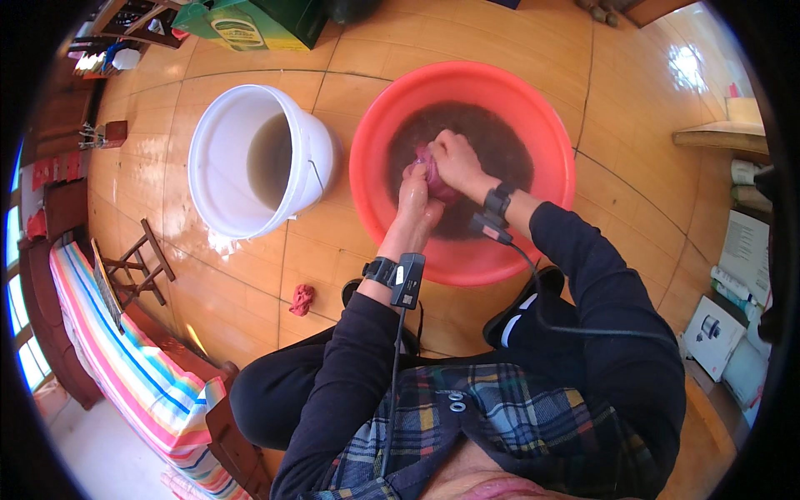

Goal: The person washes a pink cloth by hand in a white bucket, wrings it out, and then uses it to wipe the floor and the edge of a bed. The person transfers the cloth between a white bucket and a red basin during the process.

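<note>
Both my hands are over a round red plastic basin [462, 269] that holds dark, murky water [500, 144]. Between them is a bunched, wet pink cloth [440, 187]. My left hand [415, 197] grips it from the near left, with wet skin. My right hand [459, 159] is closed on its upper right side, knuckles up. Part of the cloth is hidden behind my fingers. To the left of the basin stands a white plastic bucket [219, 169] with cloudy grey-brown water inside and a wire handle.
A crumpled red cloth [302, 300] lies on the tiled floor [250, 275] near my left foot. At left are a folding wooden stool [140, 262] and a bench with a striped cover [137, 362]. A green carton [250, 25] stands beyond the bucket. Cables run from both wrist devices.
</note>
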### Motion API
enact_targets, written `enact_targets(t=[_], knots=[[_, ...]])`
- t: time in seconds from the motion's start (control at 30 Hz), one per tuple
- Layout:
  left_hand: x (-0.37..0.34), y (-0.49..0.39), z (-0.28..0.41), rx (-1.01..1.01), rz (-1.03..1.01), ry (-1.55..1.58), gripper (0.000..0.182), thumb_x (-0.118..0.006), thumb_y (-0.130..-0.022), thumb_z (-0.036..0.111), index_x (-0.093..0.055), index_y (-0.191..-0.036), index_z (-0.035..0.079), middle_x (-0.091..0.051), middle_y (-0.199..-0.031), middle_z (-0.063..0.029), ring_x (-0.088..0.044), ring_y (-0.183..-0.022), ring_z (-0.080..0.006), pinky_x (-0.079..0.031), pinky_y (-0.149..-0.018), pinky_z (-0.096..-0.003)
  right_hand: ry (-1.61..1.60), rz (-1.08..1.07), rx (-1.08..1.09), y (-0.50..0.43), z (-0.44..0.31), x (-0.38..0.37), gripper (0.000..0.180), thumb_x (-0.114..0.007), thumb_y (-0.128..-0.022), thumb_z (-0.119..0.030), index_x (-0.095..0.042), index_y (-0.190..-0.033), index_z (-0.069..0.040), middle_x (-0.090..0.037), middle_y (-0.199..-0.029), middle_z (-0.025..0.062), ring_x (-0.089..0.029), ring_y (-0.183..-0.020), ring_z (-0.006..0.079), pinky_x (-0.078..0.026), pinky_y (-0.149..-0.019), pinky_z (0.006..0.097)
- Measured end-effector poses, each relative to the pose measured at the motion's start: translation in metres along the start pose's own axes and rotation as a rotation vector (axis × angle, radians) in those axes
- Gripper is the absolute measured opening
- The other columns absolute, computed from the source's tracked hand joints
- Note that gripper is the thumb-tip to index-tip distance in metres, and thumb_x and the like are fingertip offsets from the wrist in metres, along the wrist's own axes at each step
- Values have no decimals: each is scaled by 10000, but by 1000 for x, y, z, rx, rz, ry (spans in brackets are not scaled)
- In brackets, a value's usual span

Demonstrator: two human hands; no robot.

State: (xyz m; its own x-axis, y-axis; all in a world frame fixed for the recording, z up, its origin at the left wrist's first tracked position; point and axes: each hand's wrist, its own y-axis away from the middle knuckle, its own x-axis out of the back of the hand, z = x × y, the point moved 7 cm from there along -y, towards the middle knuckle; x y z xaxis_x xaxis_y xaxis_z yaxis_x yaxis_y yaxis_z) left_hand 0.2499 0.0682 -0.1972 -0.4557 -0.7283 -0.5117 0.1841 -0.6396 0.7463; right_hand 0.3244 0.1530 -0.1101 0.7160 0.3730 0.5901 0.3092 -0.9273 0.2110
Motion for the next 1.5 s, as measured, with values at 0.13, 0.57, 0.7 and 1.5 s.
enact_targets(t=[0.13, 0.57, 0.7, 1.5], knots=[[-4, -1, 19, 50, -155, -35, 260, -446, -975, 268, -591, -1107, 97, -634, -1073, -100, -614, -987, -253, -503, -884, -426, -51, -45, 163, 44, -19, -14, 247, -508, -885, -257, -525, -919, -13, -570, -923, 260, -555, -884, 446, -443, -773, 532], [-5, 18, 42, -63, 97, -303, 630, -602, -892, 218, -271, -1424, 160, -422, -1366, -102, -459, -1205, -303, -407, -957, -531, 241, 58, -241, -41, 121, 35, 397, -535, -900, -303, -481, -1200, -48, -539, -1193, 265, -544, -1097, 440, -438, -919, 526], [17, 17, 10, 145, 222, -319, 666, -611, -885, 370, -271, -1440, 226, -328, -1433, -108, -347, -1253, -361, -290, -1001, -642, 35, -113, -250, -11, 105, -10, 476, -648, -822, -302, -508, -1229, -97, -516, -1255, 244, -551, -1107, 391, -449, -933, 451], [-7, 5, 14, 49, -99, 58, 291, -454, -983, 331, -597, -1084, 98, -645, -1051, -69, -613, -982, -239, -492, -907, -408, 51, -76, 181, 20, 13, -11, 286, -567, -875, -275, -550, -1104, -104, -574, -1026, 223, -569, -936, 435, -472, -797, 507]])
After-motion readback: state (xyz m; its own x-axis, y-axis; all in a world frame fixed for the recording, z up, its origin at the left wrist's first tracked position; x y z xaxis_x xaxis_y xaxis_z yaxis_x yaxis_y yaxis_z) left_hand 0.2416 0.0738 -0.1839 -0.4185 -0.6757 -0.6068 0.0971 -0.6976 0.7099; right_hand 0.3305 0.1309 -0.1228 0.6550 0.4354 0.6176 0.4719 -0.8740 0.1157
